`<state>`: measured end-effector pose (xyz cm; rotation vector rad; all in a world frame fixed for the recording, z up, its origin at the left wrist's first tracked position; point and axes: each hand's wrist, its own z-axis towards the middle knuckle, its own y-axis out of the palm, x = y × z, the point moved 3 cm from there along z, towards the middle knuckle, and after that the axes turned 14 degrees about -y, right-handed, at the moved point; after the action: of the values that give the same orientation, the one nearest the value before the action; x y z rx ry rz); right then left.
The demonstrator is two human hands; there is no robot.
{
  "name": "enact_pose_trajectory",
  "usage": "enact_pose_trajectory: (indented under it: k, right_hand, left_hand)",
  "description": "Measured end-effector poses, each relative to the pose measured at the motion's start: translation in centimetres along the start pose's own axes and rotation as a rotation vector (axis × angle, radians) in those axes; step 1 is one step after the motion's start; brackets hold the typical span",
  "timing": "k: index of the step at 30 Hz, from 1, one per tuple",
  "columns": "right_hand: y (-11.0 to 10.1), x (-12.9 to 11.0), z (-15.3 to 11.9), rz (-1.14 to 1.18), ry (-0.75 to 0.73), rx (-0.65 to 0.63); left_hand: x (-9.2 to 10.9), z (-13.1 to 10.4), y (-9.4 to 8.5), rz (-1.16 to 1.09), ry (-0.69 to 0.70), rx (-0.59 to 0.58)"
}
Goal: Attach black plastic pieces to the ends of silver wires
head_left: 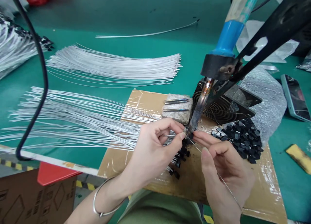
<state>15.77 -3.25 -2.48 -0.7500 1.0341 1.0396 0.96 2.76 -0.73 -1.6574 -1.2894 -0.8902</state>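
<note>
My left hand (155,149) pinches the end of a white wire just below the tip of a soldering iron (198,112) held in a black stand. A thin solder wire (227,186) runs through my right hand (223,172), whose thumb and fingers close on it, up to the iron's tip. The small part at the tip is mostly hidden by fingers. Beneath my left hand, white wires with black ends (177,165) lie on brown cardboard (262,185). A pile of small black pieces (243,138) sits right of the iron.
A fan (225,104) stands behind the iron, beside a pad (177,110) holding metal rods. White wire bundles (116,63) lie on the green table (80,13). A phone (296,97) and yellow sponge (299,157) are at right. A black cable (40,55) arcs across the left.
</note>
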Motion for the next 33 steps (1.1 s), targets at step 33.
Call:
enact_pose_trajectory:
  k: [33]
  right_hand:
    - [0.11, 0.05, -0.11, -0.054, -0.026, 0.012]
  left_hand:
    - [0.21, 0.09, -0.11, 0.035, -0.011, 0.013]
